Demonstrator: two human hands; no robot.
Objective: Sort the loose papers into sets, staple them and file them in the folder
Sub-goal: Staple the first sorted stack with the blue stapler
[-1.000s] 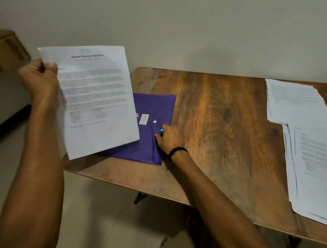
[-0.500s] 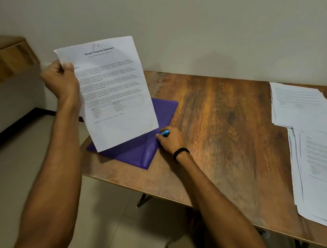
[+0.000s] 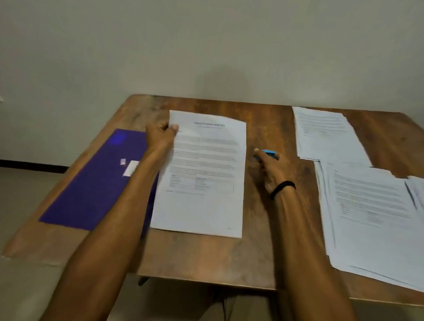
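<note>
The sheet (image 3: 205, 172), held up in the air half a second ago, now lies flat mid-desk, long axis running away from the person, heading at the far end. The left hand (image 3: 161, 136) pinches its far left corner. Its left edge meets the purple folder (image 3: 96, 185). The right hand (image 3: 271, 169), off the folder, grips a blue stapler (image 3: 268, 154) on bare desk (image 3: 199, 257) between sheet and paper stacks (image 3: 377, 222).

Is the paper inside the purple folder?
No, the left hand holds the paper outside the folder, just right of it.
</note>
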